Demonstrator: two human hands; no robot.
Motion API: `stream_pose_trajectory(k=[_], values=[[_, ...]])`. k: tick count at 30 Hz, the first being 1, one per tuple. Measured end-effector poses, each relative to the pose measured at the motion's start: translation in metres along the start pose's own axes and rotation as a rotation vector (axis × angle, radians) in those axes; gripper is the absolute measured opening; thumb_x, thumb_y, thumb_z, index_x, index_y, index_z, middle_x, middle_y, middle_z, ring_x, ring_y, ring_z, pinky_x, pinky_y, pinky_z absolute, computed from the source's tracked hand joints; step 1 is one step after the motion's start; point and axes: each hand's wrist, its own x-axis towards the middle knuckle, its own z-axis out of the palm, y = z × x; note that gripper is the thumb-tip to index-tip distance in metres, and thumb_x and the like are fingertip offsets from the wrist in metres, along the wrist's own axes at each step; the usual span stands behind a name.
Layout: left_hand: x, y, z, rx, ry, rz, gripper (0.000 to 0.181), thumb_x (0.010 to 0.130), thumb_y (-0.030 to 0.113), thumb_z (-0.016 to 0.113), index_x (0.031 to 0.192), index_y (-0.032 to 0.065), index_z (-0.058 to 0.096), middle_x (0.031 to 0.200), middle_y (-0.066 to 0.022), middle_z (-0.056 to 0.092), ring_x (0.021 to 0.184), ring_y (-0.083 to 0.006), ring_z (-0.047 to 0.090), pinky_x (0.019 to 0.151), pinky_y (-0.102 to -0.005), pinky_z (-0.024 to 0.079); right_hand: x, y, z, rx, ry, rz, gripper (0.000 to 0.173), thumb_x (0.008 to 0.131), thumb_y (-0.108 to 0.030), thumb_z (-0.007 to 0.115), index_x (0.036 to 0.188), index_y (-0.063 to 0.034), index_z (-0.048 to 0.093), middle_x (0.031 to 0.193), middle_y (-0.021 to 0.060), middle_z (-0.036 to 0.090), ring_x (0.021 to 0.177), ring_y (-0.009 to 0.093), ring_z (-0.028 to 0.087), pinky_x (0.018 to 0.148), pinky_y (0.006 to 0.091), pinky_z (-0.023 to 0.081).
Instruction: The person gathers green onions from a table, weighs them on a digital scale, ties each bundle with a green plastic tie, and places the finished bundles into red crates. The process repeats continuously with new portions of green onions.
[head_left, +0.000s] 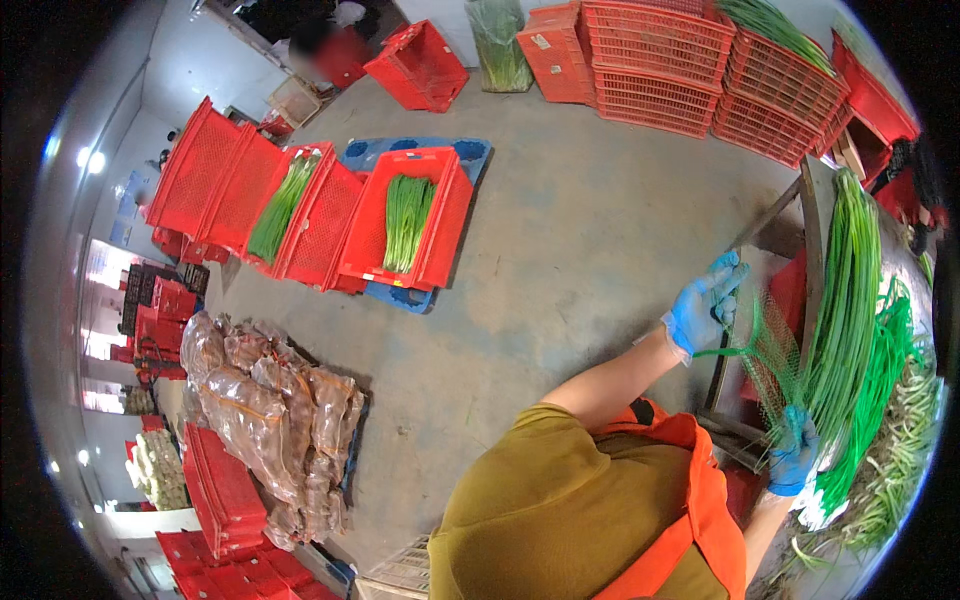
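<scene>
My left hand (705, 300), in a blue glove, is above the floor beside the table, its fingers bent at the upper edge of a green mesh net (780, 345). My right hand (795, 454), also gloved in blue, grips the net's lower part by the table edge. The net is stretched between both hands, with a thin green strand trailing toward my left wrist. Just beyond it, a long bunch of green scallions (847, 277) lies on the table. A pile of bright green netting (877, 405) lies beside the bunch, partly under its leaves.
Loose scallions or trimmings (892, 457) cover the table's far side. Red crates (442, 247) with scallions stand on a blue pallet (472, 154). Bagged produce (247, 405) is stacked behind me. More red crates (652, 82) line the wall. A person (919, 187) is near the table's far end.
</scene>
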Motion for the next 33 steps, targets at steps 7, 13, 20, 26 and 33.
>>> stream_pose_trajectory(k=[7, 13, 20, 26, 33], values=[[0.033, -0.032, -0.067, 0.034, 0.156, -0.135, 0.026, 0.085, 0.020, 0.049, 0.111, 0.0172, 0.051, 0.116, -0.0046, 0.055, 0.047, -0.0057, 0.035, 0.042, -0.0154, 0.030, -0.047, 0.022, 0.111, -1.373, 0.279, -0.270, 0.016, 0.085, -0.016, 0.056, 0.087, -0.0001, 0.059, 0.071, -0.0014, 0.052, 0.067, 0.010, 0.045, 0.065, 0.0233, 0.037], [0.032, -0.087, -0.053, 0.243, -0.096, -0.364, 0.026, 0.085, 0.016, 0.049, 0.108, 0.0070, 0.053, 0.122, -0.0123, 0.053, 0.043, -0.0070, 0.039, 0.035, -0.0160, 0.030, -0.068, -0.003, 0.168, -0.785, 0.035, -0.640, 0.031, 0.085, -0.028, 0.047, 0.075, -0.0001, 0.056, 0.072, 0.0132, 0.057, 0.060, 0.015, 0.052, 0.062, 0.0234, 0.042], [0.024, -0.110, 0.144, 0.517, -0.483, -0.796, 0.029, 0.088, 0.015, 0.047, 0.115, 0.0045, 0.050, 0.124, -0.0127, 0.050, 0.039, -0.0009, 0.032, 0.032, -0.0171, 0.025, -0.022, -0.021, 0.125, -0.976, 0.063, -0.052, 0.021, 0.081, -0.024, 0.052, 0.093, -0.0068, 0.054, 0.093, 0.0071, 0.054, 0.077, 0.014, 0.050, 0.064, 0.0263, 0.043], [-0.046, -0.212, 0.168, 0.967, -1.263, -1.102, 0.032, 0.085, 0.009, 0.053, 0.116, 0.0043, 0.050, 0.119, -0.0039, 0.050, 0.105, -0.0119, 0.047, 0.089, -0.0245, 0.038, 0.015, -0.050, 0.114, -1.215, -0.319, 0.095, 0.022, 0.082, -0.025, 0.053, 0.094, -0.0084, 0.058, 0.090, 0.0061, 0.059, 0.075, 0.015, 0.055, 0.063, 0.0302, 0.047], [-0.054, -0.208, 0.153, 0.826, -1.148, -1.323, 0.032, 0.081, 0.008, 0.061, 0.110, 0.0004, 0.053, 0.117, -0.0085, 0.053, 0.104, -0.0136, 0.048, 0.088, -0.0277, 0.040, -0.053, -0.170, 0.064, -0.873, 0.229, -0.221, 0.020, 0.082, -0.026, 0.054, 0.089, -0.0091, 0.062, 0.083, 0.0045, 0.062, 0.069, 0.014, 0.058, 0.058, 0.0320, 0.049]])
